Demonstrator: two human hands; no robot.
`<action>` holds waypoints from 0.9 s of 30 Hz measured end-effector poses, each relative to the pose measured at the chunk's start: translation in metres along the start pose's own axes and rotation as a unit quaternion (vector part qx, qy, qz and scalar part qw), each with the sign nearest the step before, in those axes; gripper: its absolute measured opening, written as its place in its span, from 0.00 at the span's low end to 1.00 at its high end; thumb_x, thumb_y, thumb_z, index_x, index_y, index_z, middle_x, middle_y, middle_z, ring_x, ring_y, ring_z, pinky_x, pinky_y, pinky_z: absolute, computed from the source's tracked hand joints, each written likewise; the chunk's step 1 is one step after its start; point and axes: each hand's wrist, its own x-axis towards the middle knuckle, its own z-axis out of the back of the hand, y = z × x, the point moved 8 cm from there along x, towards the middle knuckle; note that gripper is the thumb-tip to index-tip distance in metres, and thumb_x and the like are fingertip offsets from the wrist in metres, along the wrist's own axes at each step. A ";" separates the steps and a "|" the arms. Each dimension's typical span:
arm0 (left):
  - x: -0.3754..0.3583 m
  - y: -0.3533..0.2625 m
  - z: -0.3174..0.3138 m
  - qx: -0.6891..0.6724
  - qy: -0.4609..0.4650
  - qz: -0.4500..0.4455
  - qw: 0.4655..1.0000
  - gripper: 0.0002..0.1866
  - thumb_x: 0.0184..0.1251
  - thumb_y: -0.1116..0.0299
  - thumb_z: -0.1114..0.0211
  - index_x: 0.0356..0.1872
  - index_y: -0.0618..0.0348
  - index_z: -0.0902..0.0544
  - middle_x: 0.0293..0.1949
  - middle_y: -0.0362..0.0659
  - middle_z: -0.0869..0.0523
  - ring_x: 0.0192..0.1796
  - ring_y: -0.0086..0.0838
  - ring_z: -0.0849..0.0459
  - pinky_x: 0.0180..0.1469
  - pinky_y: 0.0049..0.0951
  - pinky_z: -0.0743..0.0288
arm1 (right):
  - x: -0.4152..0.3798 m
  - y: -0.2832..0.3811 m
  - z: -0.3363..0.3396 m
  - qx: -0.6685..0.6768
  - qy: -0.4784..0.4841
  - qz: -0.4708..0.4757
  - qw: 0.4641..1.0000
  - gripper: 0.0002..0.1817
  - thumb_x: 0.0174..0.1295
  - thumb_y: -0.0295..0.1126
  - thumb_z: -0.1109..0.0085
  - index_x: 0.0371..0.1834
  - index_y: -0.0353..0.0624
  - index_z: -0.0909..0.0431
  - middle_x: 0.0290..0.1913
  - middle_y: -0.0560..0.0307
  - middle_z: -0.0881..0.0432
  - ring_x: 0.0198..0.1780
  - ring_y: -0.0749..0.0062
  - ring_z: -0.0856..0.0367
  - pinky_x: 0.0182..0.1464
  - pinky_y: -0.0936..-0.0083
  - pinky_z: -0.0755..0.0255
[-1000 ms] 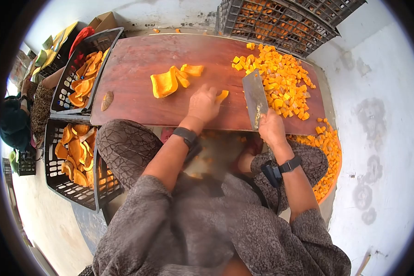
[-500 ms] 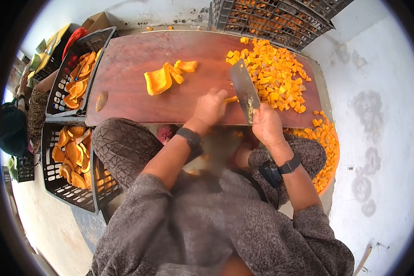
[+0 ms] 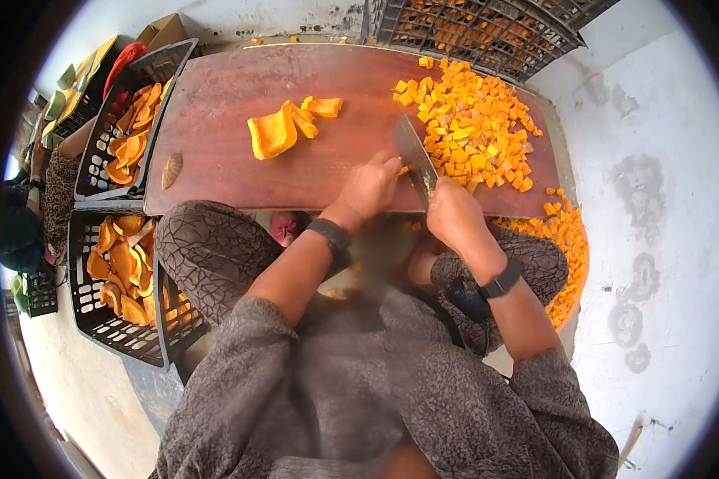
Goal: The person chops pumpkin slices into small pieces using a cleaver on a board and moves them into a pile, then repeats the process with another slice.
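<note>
My right hand [image 3: 455,214] is wrapped round the handle of a cleaver [image 3: 415,154], its wide blade standing on edge over the wooden board. Close to the blade's left side, my left hand [image 3: 371,186] has its fingers bent round a small strip of pumpkin [image 3: 403,171], mostly hidden by the fingers. Right of the blade spreads a heap of diced pumpkin [image 3: 475,120]. Farther left lie a large curved pumpkin piece [image 3: 272,134] and a few smaller pieces [image 3: 322,106].
Two black crates [image 3: 78,255] of pumpkin pieces stand at the left. Beside my right knee a round orange-rimmed container [image 3: 581,275] is full of cubes. Stacked crates [image 3: 463,36] stand behind the board [image 3: 216,104]. A brown shell-like object [image 3: 172,170] lies at its left edge. Another person sits far left.
My right hand and the cleaver have shifted slightly left, and the blade now shows more edge-on, nearer my left fingers. My left hand has moved a little to the right.
</note>
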 end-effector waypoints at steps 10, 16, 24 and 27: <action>-0.005 0.005 -0.006 0.001 0.037 -0.008 0.999 0.15 0.55 0.76 0.40 0.46 0.52 0.20 0.43 0.53 0.20 0.38 0.56 0.18 0.40 0.50 0.21 | 0.037 -0.017 0.002 0.022 -0.040 -0.066 0.997 0.10 0.64 0.31 0.49 0.39 0.32 0.26 0.33 0.32 0.18 0.40 0.36 0.19 0.43 0.50 0.25; -0.003 0.006 -0.008 0.000 0.007 0.009 1.000 0.09 0.58 0.74 0.41 0.40 0.54 0.21 0.38 0.52 0.20 0.37 0.54 0.18 0.39 0.50 0.21 | 0.011 0.000 0.022 0.051 -0.031 -0.048 0.997 0.11 0.65 0.32 0.48 0.39 0.32 0.26 0.33 0.30 0.20 0.40 0.33 0.20 0.43 0.48 0.27; -0.006 -0.001 0.000 -0.015 -0.031 -0.026 0.999 0.07 0.57 0.74 0.41 0.37 0.56 0.24 0.40 0.53 0.20 0.37 0.54 0.18 0.39 0.49 0.22 | 0.001 0.008 0.009 0.032 0.013 -0.023 0.999 0.10 0.65 0.31 0.48 0.38 0.32 0.26 0.33 0.30 0.20 0.40 0.33 0.20 0.42 0.48 0.27; -0.005 -0.002 -0.001 -0.010 -0.037 -0.044 0.998 0.08 0.56 0.73 0.39 0.37 0.58 0.25 0.40 0.53 0.21 0.37 0.54 0.18 0.39 0.49 0.22 | 0.005 0.005 -0.001 0.045 0.008 -0.011 0.999 0.10 0.65 0.30 0.49 0.38 0.31 0.26 0.32 0.31 0.20 0.40 0.34 0.20 0.42 0.49 0.27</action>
